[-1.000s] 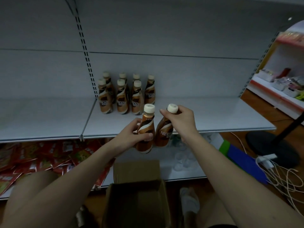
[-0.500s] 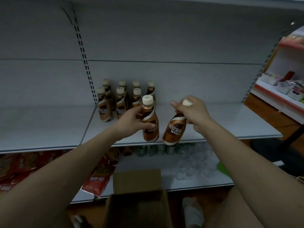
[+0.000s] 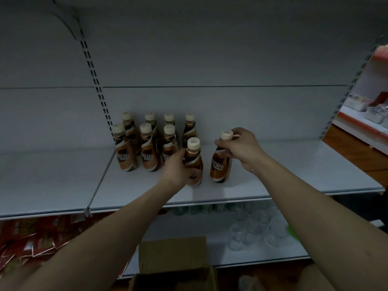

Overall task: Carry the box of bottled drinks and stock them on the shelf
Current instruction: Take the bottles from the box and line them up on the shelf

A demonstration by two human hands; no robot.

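Grey metal shelf (image 3: 273, 181) carries two brown plastic cream-capped coffee bottles (image 3: 194, 162), just right of the stocked cluster (image 3: 147, 143): left hand (image 3: 176, 166) wraps one's waist, right hand (image 3: 241, 148) pinches the other's neck; full, probably weighty, rigid yet slick, best gripped mid-body.

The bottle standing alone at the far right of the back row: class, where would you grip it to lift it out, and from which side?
Grip the back-right bottle at its narrow neck below the cream cap, coming from above or the right. Neighbouring bottles block its left and front; it stands upright.
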